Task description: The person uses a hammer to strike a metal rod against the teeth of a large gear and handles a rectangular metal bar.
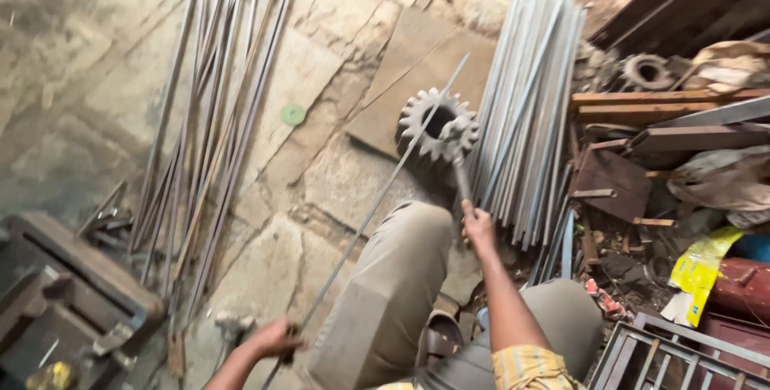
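left hand [277, 338]: grips long rod [377, 197] | right hand [479, 228]: grips hammer [459, 153]

A bundle of grey flat bars [525, 109] is lying on the stone floor [321, 173], rusty rods [204, 117] spreading beside a green disc [293, 114].

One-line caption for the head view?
Left hand holds a thin rod across a gear; right hand raises a hammer.

- Left hand [277, 339]: fingers wrapped round a thin rod [377, 205]; the rod's lower end runs off the bottom edge.
- Right hand [478, 225]: motion-blurred; the head of its hammer [455, 149] is indistinct against the gear [437, 123].
- Both forearms cut off by the bottom edge.
- Vise [64, 294]: cropped at the left edge.
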